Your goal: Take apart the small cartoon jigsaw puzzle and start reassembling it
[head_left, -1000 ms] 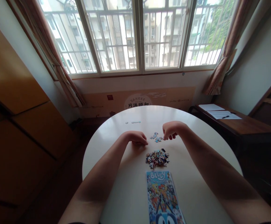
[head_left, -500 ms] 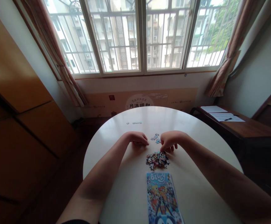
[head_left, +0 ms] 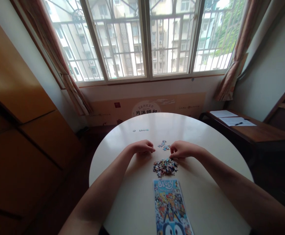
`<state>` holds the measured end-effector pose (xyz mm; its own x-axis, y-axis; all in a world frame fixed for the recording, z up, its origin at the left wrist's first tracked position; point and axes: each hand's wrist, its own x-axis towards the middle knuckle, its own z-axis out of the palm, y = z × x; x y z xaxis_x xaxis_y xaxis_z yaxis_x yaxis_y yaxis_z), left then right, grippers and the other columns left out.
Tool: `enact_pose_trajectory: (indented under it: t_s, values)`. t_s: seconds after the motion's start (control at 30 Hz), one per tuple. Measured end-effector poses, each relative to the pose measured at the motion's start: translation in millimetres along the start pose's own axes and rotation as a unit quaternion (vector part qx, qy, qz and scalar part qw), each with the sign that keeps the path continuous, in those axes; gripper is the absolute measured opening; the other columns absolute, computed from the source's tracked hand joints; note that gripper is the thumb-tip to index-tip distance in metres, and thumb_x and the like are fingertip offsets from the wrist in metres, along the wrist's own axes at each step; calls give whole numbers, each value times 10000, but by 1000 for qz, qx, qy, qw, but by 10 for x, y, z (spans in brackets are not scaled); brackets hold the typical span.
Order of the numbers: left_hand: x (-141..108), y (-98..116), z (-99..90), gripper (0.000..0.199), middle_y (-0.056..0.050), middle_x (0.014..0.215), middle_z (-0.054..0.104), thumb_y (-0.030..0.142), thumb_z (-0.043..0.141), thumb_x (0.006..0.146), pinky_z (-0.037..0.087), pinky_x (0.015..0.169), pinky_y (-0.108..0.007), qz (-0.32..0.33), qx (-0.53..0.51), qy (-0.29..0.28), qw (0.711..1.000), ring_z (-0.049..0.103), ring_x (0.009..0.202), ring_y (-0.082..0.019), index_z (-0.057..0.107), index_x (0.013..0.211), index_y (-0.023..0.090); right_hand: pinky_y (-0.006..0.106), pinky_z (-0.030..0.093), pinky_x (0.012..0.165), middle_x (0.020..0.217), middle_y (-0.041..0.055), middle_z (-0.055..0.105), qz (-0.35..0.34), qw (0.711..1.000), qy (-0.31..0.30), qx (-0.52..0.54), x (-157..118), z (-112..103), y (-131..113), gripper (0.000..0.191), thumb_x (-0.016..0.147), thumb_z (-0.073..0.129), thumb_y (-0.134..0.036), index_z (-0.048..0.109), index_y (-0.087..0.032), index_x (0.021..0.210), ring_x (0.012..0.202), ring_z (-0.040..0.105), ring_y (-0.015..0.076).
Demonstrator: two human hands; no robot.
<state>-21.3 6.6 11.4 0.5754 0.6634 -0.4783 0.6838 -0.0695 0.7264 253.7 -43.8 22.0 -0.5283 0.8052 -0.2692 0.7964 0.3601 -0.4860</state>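
Note:
A heap of jigsaw puzzle pieces (head_left: 165,167) in mixed dark and bright colours lies on the round white table (head_left: 132,209). Just beyond it is a smaller loose group of bluish puzzle pieces (head_left: 164,145). My right hand (head_left: 185,149) is at the heap's upper right edge, thumb and forefinger pinched together; whatever is between them is hidden. To the left of the bluish group, my left hand (head_left: 143,147) rests near the tabletop with its fingers curled in, and I see nothing in it. Nearest me lies a Bluey picture sheet (head_left: 170,205), below the heap.
Farther back on the table is a short row of joined pieces (head_left: 143,130), with a single piece (head_left: 134,131) to its left. A wooden side table (head_left: 267,129) at the right bears papers (head_left: 223,113) and a pen (head_left: 239,123). Barred windows stand behind.
My right hand has turned and shifted slightly right, its fingertips drawn back to the heap's edge. My left hand stays curled in nearly the same place. The view has tilted slightly.

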Motion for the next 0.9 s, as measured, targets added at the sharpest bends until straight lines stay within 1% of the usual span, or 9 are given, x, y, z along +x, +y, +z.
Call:
enact_pose_trajectory:
  t_s: [0.1,0.17,0.3,0.37,0.43,0.53,0.67,0.77,0.9]
  values:
    - [-16,-14,6,452,60,472,432,605,750,692,276,378,-206,7,20,20,1000,384,406,-97,588,748,187,238,457,653,847,50,754,-5,999,42,-8,18,17,28,180,809,685,-335,746,-192,900,760,666,192]
    - [-34,-15,21,425,57,486,446,586,735,704,306,393,-211,10,41,34,999,406,423,-103,589,748,189,238,463,680,883,54,758,-3,998,60,-9,24,16,44,187,848,640,-312,742,-194,952,789,670,195]
    - [-72,7,76,347,36,536,519,515,714,721,366,446,-228,8,98,62,993,474,478,-123,593,739,191,239,463,648,823,50,755,15,998,66,-11,6,-14,71,251,927,523,-294,733,-188,1013,689,667,174]
    - [-80,25,102,313,25,560,551,485,704,726,376,475,-234,6,131,76,988,497,507,-130,605,732,188,242,454,627,799,52,751,23,997,68,-17,-13,-33,68,268,935,507,-296,734,-182,1022,655,659,170]
    - [-81,43,120,290,22,570,563,468,687,739,374,498,-239,7,163,89,983,507,525,-135,617,730,187,244,445,625,806,59,751,25,997,73,-27,-39,-48,46,253,917,549,-327,744,-182,989,677,662,178]
    - [-87,73,138,290,24,577,567,473,655,773,359,521,-246,15,204,105,973,504,540,-137,624,727,189,251,433,632,838,56,754,21,996,77,-47,-83,-55,-18,229,841,659,-385,761,-199,927,731,666,197]
    - [-120,139,173,327,20,596,579,499,647,801,336,548,-257,28,253,121,959,484,566,-138,622,693,192,261,416,642,860,44,757,22,994,87,-70,-125,-46,-114,175,741,701,-289,775,-213,880,772,663,207]
    - [-147,193,207,325,23,583,561,491,654,806,318,555,-268,31,283,131,950,459,559,-140,619,675,196,259,416,625,810,37,752,27,994,81,-67,-136,-42,-159,168,709,678,-225,774,-202,845,745,662,199]
    - [-163,236,234,320,25,583,537,479,646,820,297,560,-277,33,310,139,940,440,559,-139,617,672,197,238,438,602,781,33,741,37,997,62,-38,-115,-26,-167,199,685,652,-156,758,-187,851,692,661,173]
